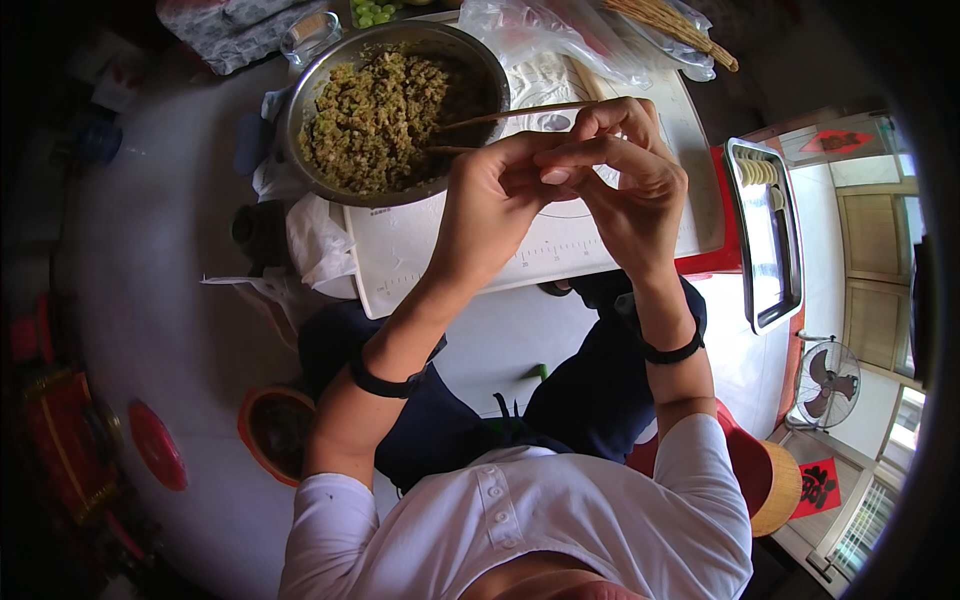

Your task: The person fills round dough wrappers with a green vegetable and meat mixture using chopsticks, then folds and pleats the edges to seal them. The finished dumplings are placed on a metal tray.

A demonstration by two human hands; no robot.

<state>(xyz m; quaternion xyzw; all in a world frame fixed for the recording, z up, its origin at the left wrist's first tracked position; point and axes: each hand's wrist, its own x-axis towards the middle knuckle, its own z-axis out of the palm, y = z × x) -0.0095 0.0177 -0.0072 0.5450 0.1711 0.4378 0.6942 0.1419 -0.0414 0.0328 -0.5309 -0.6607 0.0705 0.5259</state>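
Observation:
My left hand (502,176) and my right hand (630,157) meet above a white measuring mat (480,262), fingers curled in and fingertips close together. Whatever may lie between them is hidden by the fingers. Just left of my hands stands a steel bowl (294,142) of chopped, greenish-brown filling (367,124). Chopsticks (525,111) rest in the bowl and reach out behind my fingers. Flour (536,79) dusts the far part of the mat. To the right, a steel tray (766,300) holds a row of pale dumplings (756,172) at its far end.
A clear plastic bag (540,34) and a bundle of dry stalks (675,30) lie at the back. Green grapes (373,12) and a glass jar (310,37) sit behind the bowl. White tissue (319,238) is at the mat's left. A fan (827,384) stands far right.

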